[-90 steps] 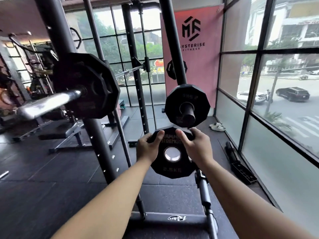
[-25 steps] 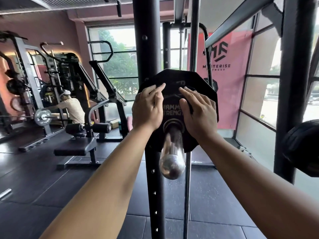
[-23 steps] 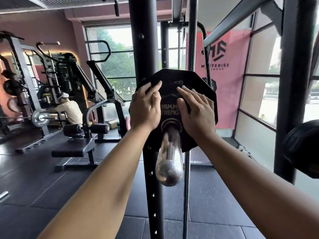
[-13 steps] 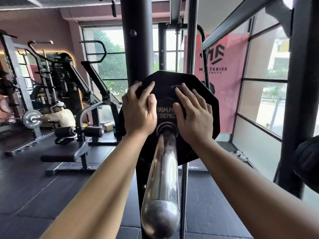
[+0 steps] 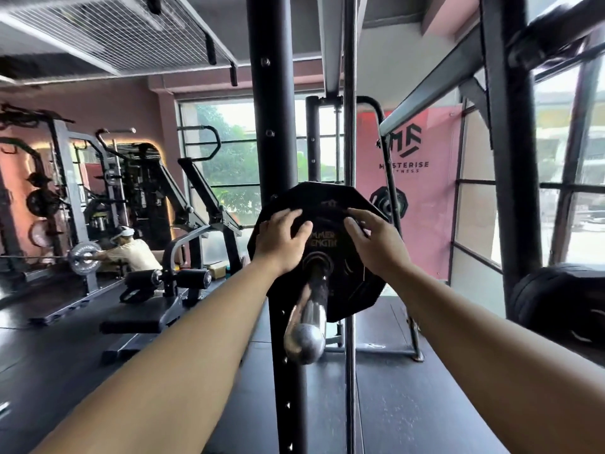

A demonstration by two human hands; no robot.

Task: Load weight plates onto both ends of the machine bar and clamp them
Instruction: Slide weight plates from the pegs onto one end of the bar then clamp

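Note:
A chrome bar sleeve points toward me at the middle of the head view. A small black weight plate sits on it, against a larger black plate behind. My left hand rests on the plates' upper left face with fingers spread. My right hand lies on the upper right face, fingers slightly bent and loose. Neither hand curls round a rim. No clamp shows on the sleeve.
A black upright post stands just behind the plates, a chrome guide rod to its right. Another black plate hangs at the right edge. A bench and a seated person are at left.
The small plate went from being carried in both hands onto the sleeve and slid back against the large plate. My fingers have loosened and spread, and the view has pulled back and tilted upward.

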